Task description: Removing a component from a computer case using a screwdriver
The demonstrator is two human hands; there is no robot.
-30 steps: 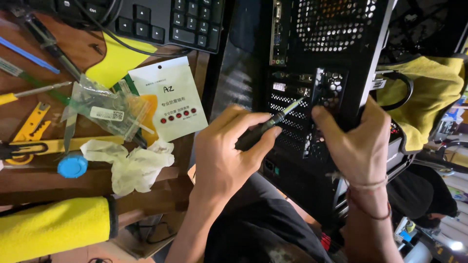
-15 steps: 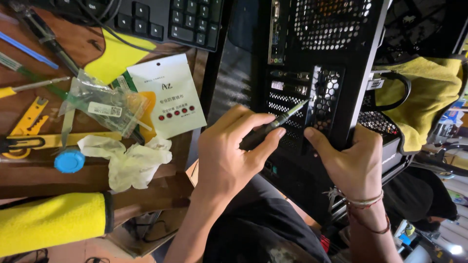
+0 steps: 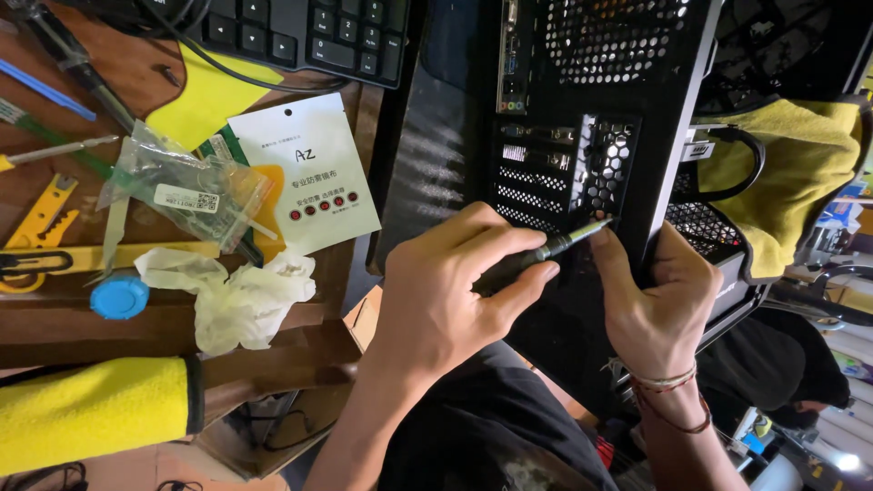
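Screwdriver tip at the rear panel of a black computer case

The left hand [image 3: 436,300] pinches a slim screwdriver [image 3: 546,253] between thumb and fingers, its metal tip just past the right hand's fingers at the perforated steel slot covers of the computer case [image 3: 627,136]. The right hand [image 3: 657,305] curls its fingers against the case edge. Judged best: keep the shaft square to the screw, press firmly. Behind the left hand, crumpled white gloves [image 3: 241,295] lie on the wooden worktop [image 3: 55,318].

A computer repair workshop. Left of the fingers [image 3: 509,250], a worn wooden bench [image 3: 55,318] carries screwdrivers [image 3: 55,150], a keyboard [image 3: 309,32] and packets [image 3: 305,173]. A PC case [image 3: 627,118] stands just beyond them.
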